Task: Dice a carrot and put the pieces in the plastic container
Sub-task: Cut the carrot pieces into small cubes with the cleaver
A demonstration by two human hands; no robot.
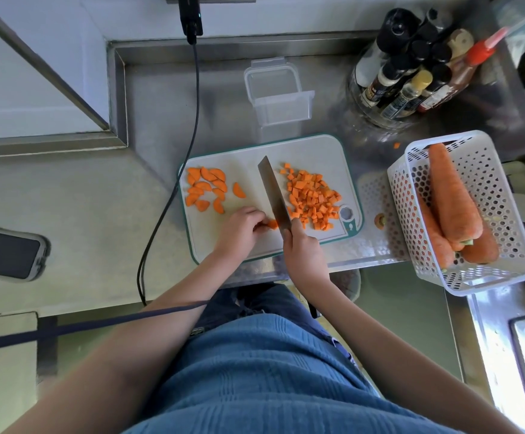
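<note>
Left hand (241,225) pinching carrot slice (272,224) on cutting board (311,151), just left of cleaver (273,192); right hand (301,249) gripping handle. Blade lying along slice's right edge. Empty plastic container (283,100) sitting beyond board.

Straight path from my cutting board (314,151) up to the plastic container (281,95) is open steel counter. Bottle rack (411,79) crowds the far right, carrot basket (474,214) walls off the right edge, and a black cable (192,126) hangs down the left.
</note>
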